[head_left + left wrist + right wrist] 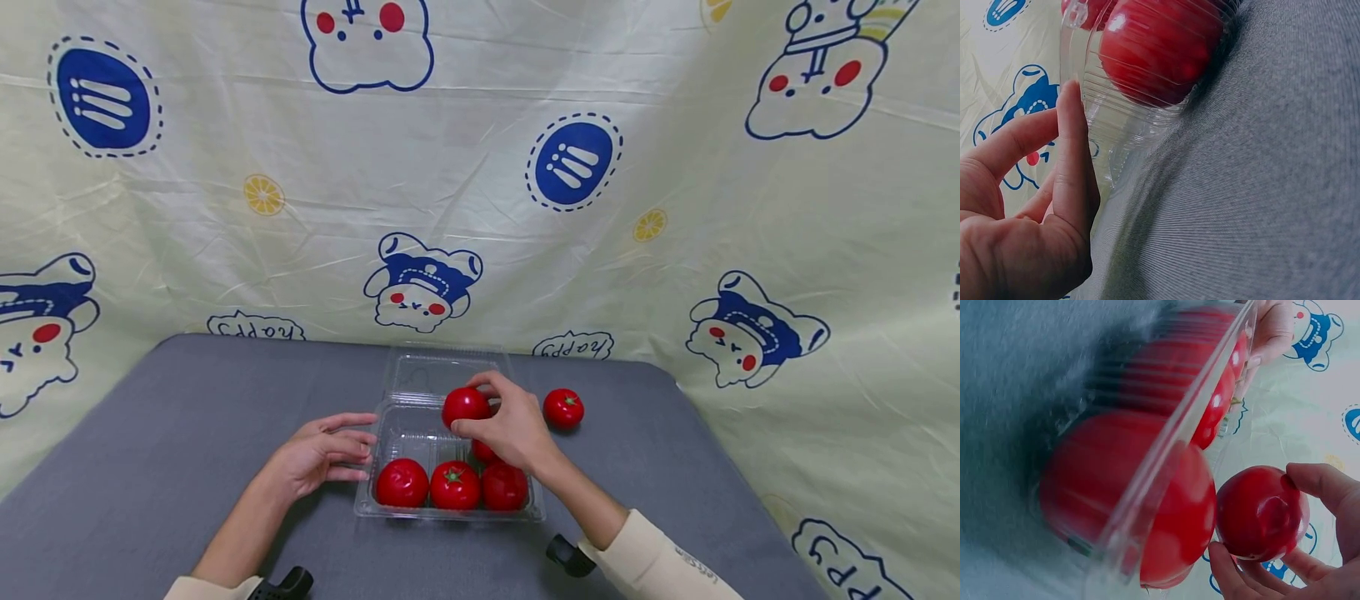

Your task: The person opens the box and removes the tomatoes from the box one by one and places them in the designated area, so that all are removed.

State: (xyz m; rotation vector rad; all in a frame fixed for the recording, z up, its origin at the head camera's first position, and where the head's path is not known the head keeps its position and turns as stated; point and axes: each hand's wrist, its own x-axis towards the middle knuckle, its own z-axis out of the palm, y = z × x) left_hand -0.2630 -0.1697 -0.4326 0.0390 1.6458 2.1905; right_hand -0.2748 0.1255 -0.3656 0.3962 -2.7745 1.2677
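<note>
A pale, creased sheet [480,179] (printed with cartoon figures [424,287] and citrus slices [264,195]) hangs behind a grey-covered table [225,400].

This looks like an indoor spot curtained off for recording, though whether it lies in a home, an office or a lab cannot be told. A pale, creased sheet [495,175] fills the background and runs down both sides of the worktop [247,400], hiding the room beyond. Its prints are playful: upside-down cartoon bears [423,283], orange slices [264,194] and the word "happy" [573,345]. Grey, finely ribbed cloth [1241,162] covers the worktop. Tomatoes [455,487] and a clear plastic box [416,437] suggest groceries, yet do not settle the kind of room.
</note>
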